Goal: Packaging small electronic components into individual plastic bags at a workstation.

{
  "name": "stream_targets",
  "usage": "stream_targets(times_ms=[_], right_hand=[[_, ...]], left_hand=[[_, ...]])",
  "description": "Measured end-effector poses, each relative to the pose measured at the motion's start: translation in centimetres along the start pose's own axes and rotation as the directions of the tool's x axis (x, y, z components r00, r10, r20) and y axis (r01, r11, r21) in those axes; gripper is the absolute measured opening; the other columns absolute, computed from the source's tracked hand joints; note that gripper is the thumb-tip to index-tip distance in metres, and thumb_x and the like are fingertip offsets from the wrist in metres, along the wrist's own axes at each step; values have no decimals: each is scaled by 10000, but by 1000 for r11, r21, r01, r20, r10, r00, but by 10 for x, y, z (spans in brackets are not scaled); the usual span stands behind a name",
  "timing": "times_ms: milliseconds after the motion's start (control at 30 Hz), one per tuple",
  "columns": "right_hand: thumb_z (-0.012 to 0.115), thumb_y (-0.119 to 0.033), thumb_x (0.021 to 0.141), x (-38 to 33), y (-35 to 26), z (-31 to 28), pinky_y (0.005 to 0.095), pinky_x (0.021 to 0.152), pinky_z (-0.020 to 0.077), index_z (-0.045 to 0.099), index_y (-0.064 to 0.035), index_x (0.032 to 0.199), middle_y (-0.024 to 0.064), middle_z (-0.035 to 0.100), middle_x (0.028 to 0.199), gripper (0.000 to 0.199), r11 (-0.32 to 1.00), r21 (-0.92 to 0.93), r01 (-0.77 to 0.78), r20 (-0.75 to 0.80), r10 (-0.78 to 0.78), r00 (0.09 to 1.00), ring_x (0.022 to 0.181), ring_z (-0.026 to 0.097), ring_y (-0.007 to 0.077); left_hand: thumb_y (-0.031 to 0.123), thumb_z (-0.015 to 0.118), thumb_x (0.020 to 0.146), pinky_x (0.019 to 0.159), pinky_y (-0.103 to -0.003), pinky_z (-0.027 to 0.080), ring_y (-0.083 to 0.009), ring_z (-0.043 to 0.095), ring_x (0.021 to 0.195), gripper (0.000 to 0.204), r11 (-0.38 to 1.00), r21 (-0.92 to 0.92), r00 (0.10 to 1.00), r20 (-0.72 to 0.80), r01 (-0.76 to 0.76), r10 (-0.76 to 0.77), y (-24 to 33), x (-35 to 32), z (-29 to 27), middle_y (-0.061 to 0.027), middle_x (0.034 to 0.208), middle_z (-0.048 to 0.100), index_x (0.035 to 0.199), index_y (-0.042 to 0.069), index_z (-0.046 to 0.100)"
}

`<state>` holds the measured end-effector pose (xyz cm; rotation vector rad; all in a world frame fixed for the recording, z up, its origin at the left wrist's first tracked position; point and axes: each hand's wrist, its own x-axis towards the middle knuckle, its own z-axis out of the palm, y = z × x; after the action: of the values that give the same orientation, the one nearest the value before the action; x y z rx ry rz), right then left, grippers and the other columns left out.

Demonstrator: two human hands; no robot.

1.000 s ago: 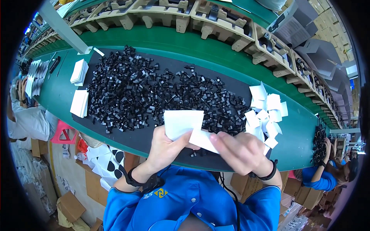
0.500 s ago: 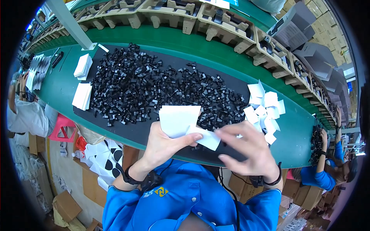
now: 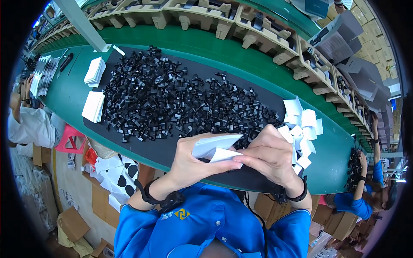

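Observation:
My left hand (image 3: 194, 162) and my right hand (image 3: 271, 155) meet over the near edge of a black mat (image 3: 167, 150). Together they pinch a small white paper piece (image 3: 215, 147) that is partly folded, the left thumb pressing its lower flap. A wide heap of small black plastic parts (image 3: 172, 103) covers the mat just beyond my hands. A pile of folded white paper pieces (image 3: 301, 124) lies to the right, close to my right hand.
Two stacks of flat white sheets (image 3: 94, 90) lie at the mat's left end on the green bench (image 3: 206, 47). Moulded pulp trays (image 3: 258, 26) run along the far side. Other people work at the far left (image 3: 26, 120) and far right (image 3: 365, 189).
My hands have drawn closer together and the white paper, earlier held flatter and more spread, is now folded over between them.

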<state>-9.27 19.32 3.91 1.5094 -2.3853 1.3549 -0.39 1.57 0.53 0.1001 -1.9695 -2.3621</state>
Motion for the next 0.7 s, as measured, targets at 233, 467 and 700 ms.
stream_targets(times_ms=[233,467,700], right_hand=[[779,-117,693,-4,4,-2,307,555,420,705,-49,740,48,577,668,111,996,44,-77,63,74,995,653,543,189],[753,-96,738,20,10,-55,276,605,447,667,-26,730,41,610,706,111,975,116,-192,155,173,973,717,575,140],[712,-304,748,103,192,-166,331,601,512,672,8,770,139,651,680,315,669,-419,-614,-610,294,736,616,644,208]], left_hand=[[54,740,737,616,-234,530,-107,669,708,210,926,306,974,124,-220,191,5,14,-2,-110,778,706,936,-6,712],[179,575,905,554,-295,546,-223,670,600,278,999,35,959,-279,-31,40,4,-2,-28,-166,750,673,983,-83,625],[238,507,947,513,-305,542,-240,653,557,356,995,-95,924,-381,2,-38,0,15,-43,-200,701,641,1046,-103,541]])
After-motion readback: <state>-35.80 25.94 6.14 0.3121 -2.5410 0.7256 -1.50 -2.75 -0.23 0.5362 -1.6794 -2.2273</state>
